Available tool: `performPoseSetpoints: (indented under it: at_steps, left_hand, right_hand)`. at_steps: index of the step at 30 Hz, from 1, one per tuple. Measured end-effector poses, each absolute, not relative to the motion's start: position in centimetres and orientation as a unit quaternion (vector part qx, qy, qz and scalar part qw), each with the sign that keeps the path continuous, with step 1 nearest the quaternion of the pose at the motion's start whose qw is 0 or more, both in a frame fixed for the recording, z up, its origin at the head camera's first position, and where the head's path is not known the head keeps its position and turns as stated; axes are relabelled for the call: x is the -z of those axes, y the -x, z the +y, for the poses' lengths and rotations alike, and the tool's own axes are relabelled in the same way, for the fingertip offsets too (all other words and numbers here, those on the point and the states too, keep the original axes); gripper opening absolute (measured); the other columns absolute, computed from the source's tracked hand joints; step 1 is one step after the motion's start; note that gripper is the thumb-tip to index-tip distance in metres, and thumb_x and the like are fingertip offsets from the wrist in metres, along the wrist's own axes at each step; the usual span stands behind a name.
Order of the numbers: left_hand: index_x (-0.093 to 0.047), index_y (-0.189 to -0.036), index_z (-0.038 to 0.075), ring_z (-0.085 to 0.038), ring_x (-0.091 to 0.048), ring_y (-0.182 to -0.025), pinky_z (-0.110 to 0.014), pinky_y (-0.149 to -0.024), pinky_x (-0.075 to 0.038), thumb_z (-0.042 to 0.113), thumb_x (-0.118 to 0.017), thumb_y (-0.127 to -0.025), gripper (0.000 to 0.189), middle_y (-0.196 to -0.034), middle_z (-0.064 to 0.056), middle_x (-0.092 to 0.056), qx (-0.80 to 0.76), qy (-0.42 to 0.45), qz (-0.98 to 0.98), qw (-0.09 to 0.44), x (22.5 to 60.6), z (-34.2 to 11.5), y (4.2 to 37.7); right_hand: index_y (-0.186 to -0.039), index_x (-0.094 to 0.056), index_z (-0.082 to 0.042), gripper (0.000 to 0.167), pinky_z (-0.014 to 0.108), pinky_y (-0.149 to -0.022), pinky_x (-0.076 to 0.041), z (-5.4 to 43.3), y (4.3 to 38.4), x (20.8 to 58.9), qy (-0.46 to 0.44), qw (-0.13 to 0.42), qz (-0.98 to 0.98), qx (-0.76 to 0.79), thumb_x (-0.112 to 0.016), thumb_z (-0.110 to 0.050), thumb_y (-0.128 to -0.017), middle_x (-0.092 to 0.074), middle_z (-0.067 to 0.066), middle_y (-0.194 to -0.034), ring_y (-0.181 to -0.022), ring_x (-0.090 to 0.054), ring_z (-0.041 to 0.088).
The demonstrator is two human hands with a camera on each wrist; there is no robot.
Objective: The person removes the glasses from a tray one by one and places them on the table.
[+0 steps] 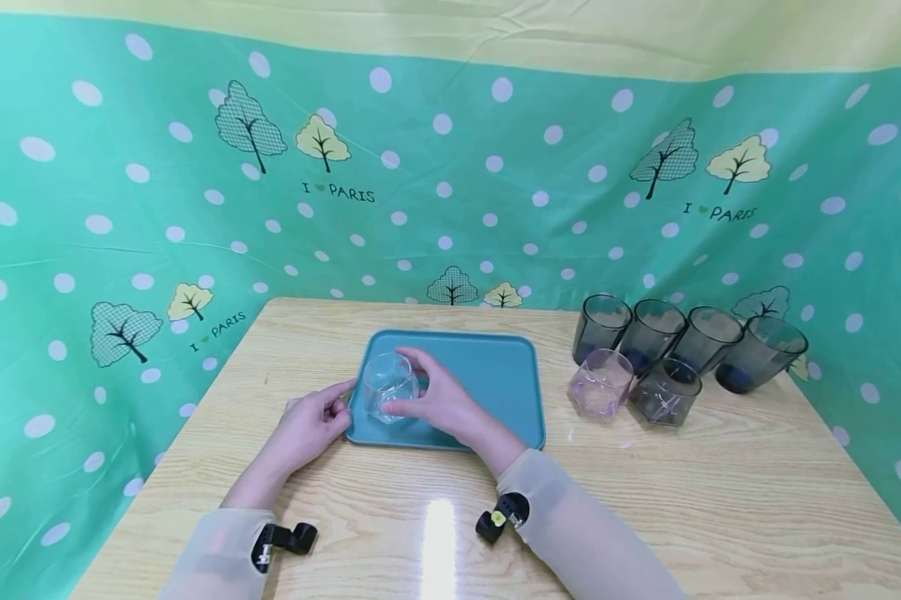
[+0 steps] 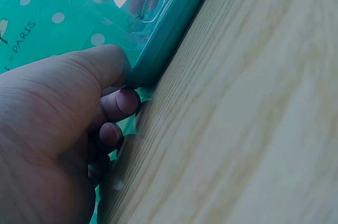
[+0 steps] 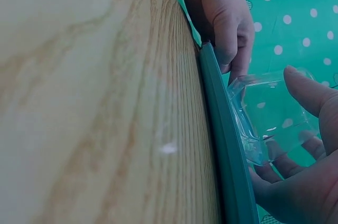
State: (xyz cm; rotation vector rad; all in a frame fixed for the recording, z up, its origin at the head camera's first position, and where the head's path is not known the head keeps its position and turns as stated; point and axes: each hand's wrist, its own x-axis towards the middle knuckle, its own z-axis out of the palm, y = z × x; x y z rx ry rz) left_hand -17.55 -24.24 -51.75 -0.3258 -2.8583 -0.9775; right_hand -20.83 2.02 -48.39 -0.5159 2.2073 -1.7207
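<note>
A clear faceted glass tumbler (image 1: 390, 387) stands upright on the left part of a blue rectangular tray (image 1: 488, 392). My right hand (image 1: 438, 400) grips the tumbler from its right side, thumb in front and fingers behind, as the tumbler (image 3: 274, 115) in the right wrist view also shows. At the tray's left edge, my left hand (image 1: 315, 421) pinches the rim. In the left wrist view, the thumb of the left hand (image 2: 58, 102) meets the tray corner (image 2: 158, 49), with the other fingers curled below it.
Right of the tray, several tall smoky-grey glasses (image 1: 602, 329) stand in a back row. In front of them are a pink-tinted tumbler (image 1: 602, 385) and a dark grey faceted tumbler (image 1: 666, 393). A dotted green cloth (image 1: 495, 192) hangs behind the wooden table (image 1: 375, 517).
</note>
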Motion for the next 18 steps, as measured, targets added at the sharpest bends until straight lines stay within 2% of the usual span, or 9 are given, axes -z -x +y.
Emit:
performPoseSetpoints:
  at_steps: [9, 18]
  left_hand:
    - [-0.066, -0.152, 0.003, -0.01, -0.054, -0.068, -0.039, -0.083, -0.046, 0.006, -0.069, -0.098, 0.053, -0.083, 0.008, -0.061, 0.323, 0.11, -0.938, 0.053, 51.82, -24.29, 17.64]
    - [-0.065, -0.152, 0.002, -0.01, -0.054, -0.067, -0.04, -0.082, -0.046, 0.007, -0.069, -0.099, 0.053, -0.083, 0.008, -0.061, 0.325, 0.117, -0.937, 0.056, 51.65, -24.28, 17.59]
  right_hand:
    - [-0.169, -0.044, -0.026, 0.093, 0.048, -0.112, -0.05, 1.9, 20.72, 48.44, 0.181, 0.14, 0.779, 0.584, -0.094, -0.022, -0.091, -0.051, 0.007, -0.164, -0.144, -0.052, 0.028]
    - [-0.169, -0.045, -0.023, 0.092, 0.049, -0.11, -0.051, 1.72, 20.71, 48.6, 0.184, 0.134, 0.784, 0.577, -0.094, -0.023, -0.091, -0.05, 0.006, -0.164, -0.143, -0.053, 0.03]
